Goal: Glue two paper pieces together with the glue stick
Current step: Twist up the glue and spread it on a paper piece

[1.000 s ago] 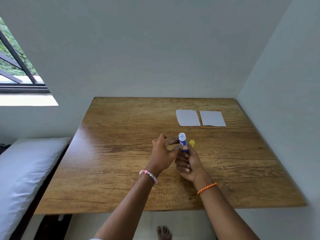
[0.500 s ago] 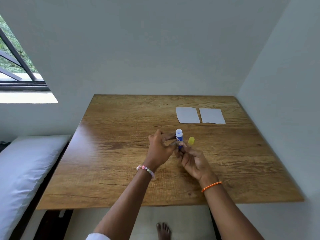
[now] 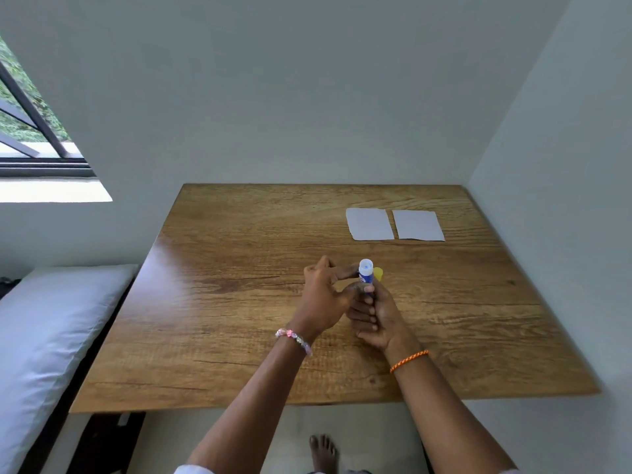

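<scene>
Indoors, a wooden worktop (image 3: 239, 302) fills a white corner; bed (image 3: 44, 330) left; both hands (image 3: 323, 295) (image 3: 378, 319) pinch the glue (image 3: 366, 273).

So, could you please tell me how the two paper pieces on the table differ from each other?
The left paper piece lies nearer the table's middle; the right paper piece lies nearer the side wall. The left one looks narrower, the right one wider. The left one's near edge runs fairly level; the right one's dips toward its right corner. Both are plain white, flat on the wooden table, side by side with a thin gap between them, untouched by either hand.
</scene>
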